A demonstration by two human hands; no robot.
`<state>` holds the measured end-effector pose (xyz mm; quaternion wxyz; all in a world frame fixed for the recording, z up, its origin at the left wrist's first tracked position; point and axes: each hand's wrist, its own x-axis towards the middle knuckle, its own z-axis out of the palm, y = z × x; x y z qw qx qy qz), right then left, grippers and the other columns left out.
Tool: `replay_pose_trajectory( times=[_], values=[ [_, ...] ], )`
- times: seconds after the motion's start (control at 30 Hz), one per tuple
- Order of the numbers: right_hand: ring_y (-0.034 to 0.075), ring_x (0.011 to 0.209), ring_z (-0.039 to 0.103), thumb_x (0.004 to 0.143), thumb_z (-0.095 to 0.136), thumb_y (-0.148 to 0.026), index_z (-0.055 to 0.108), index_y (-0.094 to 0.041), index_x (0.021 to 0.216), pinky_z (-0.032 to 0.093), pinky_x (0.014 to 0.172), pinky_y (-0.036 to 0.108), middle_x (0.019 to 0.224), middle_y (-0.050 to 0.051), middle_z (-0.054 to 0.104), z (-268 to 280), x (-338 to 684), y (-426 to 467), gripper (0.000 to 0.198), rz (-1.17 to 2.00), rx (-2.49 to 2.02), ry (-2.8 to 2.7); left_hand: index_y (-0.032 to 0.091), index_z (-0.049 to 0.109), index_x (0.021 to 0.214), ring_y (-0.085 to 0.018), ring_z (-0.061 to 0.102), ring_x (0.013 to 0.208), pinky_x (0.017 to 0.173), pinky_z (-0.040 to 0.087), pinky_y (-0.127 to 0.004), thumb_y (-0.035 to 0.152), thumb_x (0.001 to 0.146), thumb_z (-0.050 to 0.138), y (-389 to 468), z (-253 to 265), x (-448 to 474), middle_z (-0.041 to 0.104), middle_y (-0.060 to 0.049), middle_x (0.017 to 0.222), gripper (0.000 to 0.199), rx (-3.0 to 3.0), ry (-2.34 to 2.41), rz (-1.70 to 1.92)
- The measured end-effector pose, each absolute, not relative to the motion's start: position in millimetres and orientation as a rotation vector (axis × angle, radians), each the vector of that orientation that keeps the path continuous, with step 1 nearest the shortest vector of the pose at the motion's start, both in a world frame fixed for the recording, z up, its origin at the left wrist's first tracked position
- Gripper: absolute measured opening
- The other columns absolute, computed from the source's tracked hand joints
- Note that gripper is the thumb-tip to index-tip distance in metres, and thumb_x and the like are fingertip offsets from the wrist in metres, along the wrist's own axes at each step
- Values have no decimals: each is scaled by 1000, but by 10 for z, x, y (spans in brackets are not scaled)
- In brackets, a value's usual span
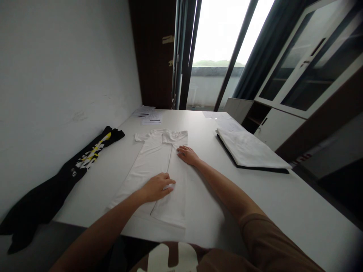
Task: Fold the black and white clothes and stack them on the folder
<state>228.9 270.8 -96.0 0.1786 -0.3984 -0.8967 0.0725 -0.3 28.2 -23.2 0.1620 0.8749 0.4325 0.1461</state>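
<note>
A white T-shirt (150,158) lies on the white table, its right side folded inward over the body, with a sleeve turned back near the collar. My left hand (159,186) rests on the lower middle of the shirt beside the folded edge, thumb and forefinger apart with white cloth showing between them. Farther up, my right hand (187,155) lies flat on the folded part below the sleeve, fingers stretched out. Neither hand visibly grips the cloth.
At left, a black garment (65,181) with yellow and white print lies by the wall and hangs over the table edge (70,223). Folded white cloth (249,149) sits on black cloth (263,169) at right. Papers (151,118) lie at the back; a cabinet (280,124) stands beyond.
</note>
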Motion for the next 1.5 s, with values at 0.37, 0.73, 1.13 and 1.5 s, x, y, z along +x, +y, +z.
replay_pose_trajectory(
  times=[0.37, 0.73, 1.13, 1.5],
  values=[
    [27, 147, 41, 103, 55, -43, 61, -28, 146, 32, 122, 45, 154, 6, 52, -940, 2286, 2692, 45, 179, -1115, -2540, 26, 67, 131, -23, 59, 107, 96, 48, -36, 34, 102, 56, 290, -261, -11, 63, -7, 113, 32, 2489, 1236, 417],
    [26, 148, 41, 103, 56, -42, 61, -29, 145, 31, 123, 44, 154, 5, 52, -955, 2282, 2704, 45, 194, -1123, -2540, 26, 67, 131, -23, 59, 107, 96, 48, -35, 34, 102, 56, 287, -249, -9, 62, -7, 112, 32, 2497, 1230, 419],
    [27, 148, 40, 103, 56, -42, 60, -28, 146, 31, 124, 45, 155, 6, 50, -980, 2290, 2725, 46, 199, -1112, -2536, 25, 67, 130, -23, 60, 106, 95, 48, -35, 33, 101, 58, 289, -252, -8, 62, -7, 112, 31, 2494, 1234, 427],
    [26, 149, 39, 103, 55, -43, 59, -29, 147, 30, 124, 44, 156, 6, 50, -987, 2297, 2732, 46, 200, -1112, -2539, 25, 67, 131, -23, 60, 107, 95, 48, -35, 32, 101, 58, 279, -221, -2, 63, -7, 112, 32, 2493, 1246, 409]
  ],
)
